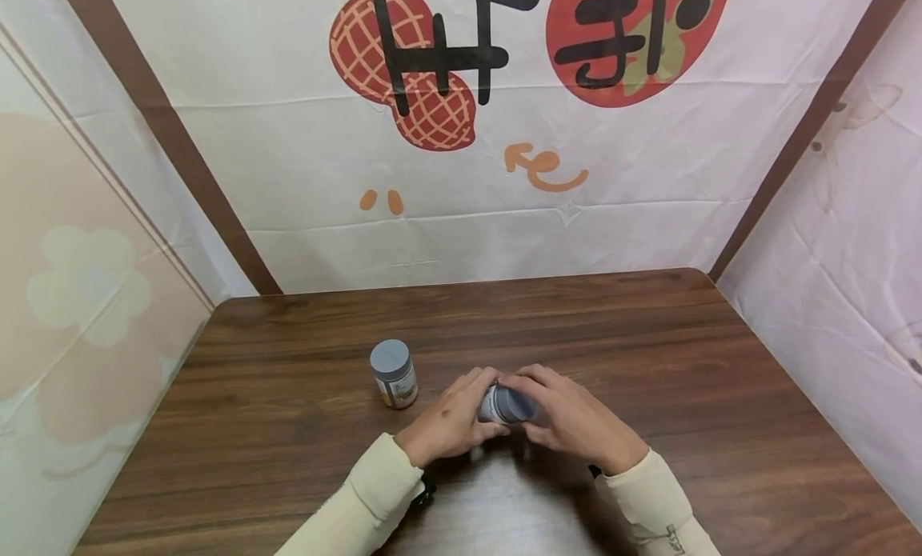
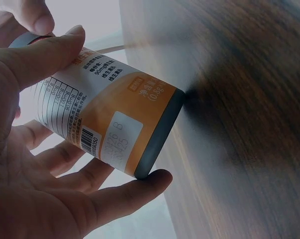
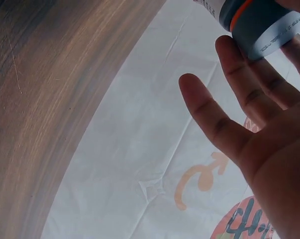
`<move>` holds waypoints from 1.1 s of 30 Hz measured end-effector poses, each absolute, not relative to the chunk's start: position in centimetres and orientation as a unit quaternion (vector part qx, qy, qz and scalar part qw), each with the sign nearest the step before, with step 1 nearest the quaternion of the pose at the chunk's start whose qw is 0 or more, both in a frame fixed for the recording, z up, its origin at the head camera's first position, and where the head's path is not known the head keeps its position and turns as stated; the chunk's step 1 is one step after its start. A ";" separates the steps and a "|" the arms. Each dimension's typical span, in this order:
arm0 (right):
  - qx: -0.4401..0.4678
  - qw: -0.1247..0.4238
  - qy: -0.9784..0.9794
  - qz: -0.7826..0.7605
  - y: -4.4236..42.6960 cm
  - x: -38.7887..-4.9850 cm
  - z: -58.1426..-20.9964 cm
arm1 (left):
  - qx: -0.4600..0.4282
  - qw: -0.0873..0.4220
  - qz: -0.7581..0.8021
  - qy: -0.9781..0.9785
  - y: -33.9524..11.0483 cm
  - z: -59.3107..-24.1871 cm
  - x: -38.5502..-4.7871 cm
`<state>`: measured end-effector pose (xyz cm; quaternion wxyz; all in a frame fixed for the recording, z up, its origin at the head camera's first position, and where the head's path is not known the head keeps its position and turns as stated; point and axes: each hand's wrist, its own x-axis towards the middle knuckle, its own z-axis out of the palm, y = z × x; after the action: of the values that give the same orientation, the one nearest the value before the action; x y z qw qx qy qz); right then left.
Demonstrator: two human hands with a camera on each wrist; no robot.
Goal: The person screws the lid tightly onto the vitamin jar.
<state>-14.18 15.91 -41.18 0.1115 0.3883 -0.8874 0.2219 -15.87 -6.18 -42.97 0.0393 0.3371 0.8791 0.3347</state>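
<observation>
My left hand (image 1: 452, 420) grips a supplement bottle (image 2: 105, 107) round its body, thumb on one side and fingers on the other. Its label is white and orange, with a barcode and a dark grey base. The bottle leans to the right, its base edge at or very near the tabletop. On its grey cap (image 3: 269, 30) are the thumb and some fingers of my right hand (image 1: 576, 412). An orange ring shows by the cap in the right wrist view. Left of my hands, a second bottle (image 1: 394, 376) with a grey cap stands upright.
The brown wood-grain table (image 1: 288, 444) has rounded far corners. A white printed cloth (image 1: 288, 164) hangs behind it, and similar cloths hang at the left and right sides.
</observation>
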 end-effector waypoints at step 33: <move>0.365 0.108 -0.905 0.189 15.7 -14.2 -41.1 | 0.331 0.035 0.324 0.886 -6.0 -43.0 -15.7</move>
<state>-14.22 15.67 -41.09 0.1078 0.3647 -0.9053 0.1892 -15.70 -6.04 -42.95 0.0352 0.3308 0.8857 0.3239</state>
